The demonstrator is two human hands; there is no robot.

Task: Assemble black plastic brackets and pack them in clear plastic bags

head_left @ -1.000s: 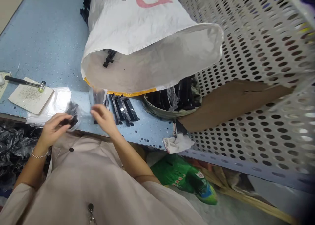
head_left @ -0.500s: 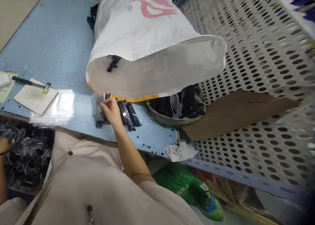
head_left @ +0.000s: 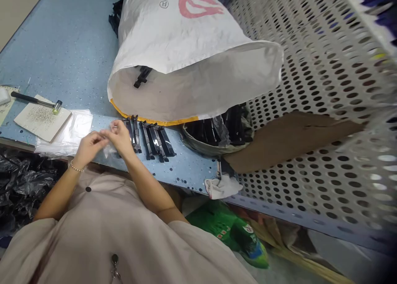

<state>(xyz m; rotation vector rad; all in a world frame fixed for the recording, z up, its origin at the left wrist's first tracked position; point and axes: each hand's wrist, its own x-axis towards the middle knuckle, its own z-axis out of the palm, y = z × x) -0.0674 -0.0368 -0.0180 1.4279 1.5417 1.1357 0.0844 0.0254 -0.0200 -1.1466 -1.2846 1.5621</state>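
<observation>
My left hand [head_left: 88, 148], with a beaded bracelet at the wrist, meets my right hand [head_left: 120, 139] over the front of the table. Their fingertips are pinched together on a small clear plastic bag [head_left: 109, 152], which hangs below the fingers and is partly hidden by them. Whether anything is inside it, I cannot tell. Just right of my right hand lie several glossy black plastic strips [head_left: 154, 141] with clip-like ends, side by side. To the left of my left hand is a stack of flat clear bags [head_left: 74, 131].
A big white woven sack [head_left: 161, 35] lies open toward me, a black part [head_left: 143, 76] inside. Right of the strips stands a round container [head_left: 214, 151] of black parts. A hammer [head_left: 34, 99] rests on a pale board [head_left: 43, 120]. A perforated metal panel [head_left: 310, 77] borders the right.
My left hand has come up from the lower left to join my right hand. The right hand has shifted left with the clear bag, off the black strips.
</observation>
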